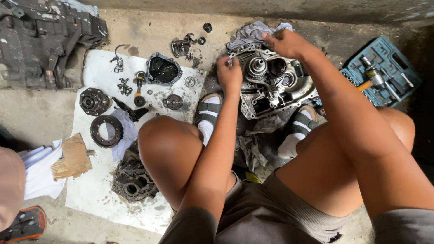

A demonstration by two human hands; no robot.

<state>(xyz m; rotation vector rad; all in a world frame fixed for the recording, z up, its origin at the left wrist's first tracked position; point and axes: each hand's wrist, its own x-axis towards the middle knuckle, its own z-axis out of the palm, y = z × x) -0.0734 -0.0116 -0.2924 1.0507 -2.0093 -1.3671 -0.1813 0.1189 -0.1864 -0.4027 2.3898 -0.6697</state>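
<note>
An open metal gearbox housing [266,90] with gears inside lies on the concrete floor between my two sandalled feet. My left hand [229,73] grips the housing's left rim with fingers curled. My right hand [285,42] rests on the far rim, fingers pinched near a grey rag [251,32] behind the housing. I squat over it, knees apart.
A white sheet [95,180] at left carries a ring gear [106,131], a differential part [94,101], a dark cover [163,70], a casing piece [132,180] and small bolts. A blue tool case [384,72] lies at right. A large dark casing [45,40] fills the top left.
</note>
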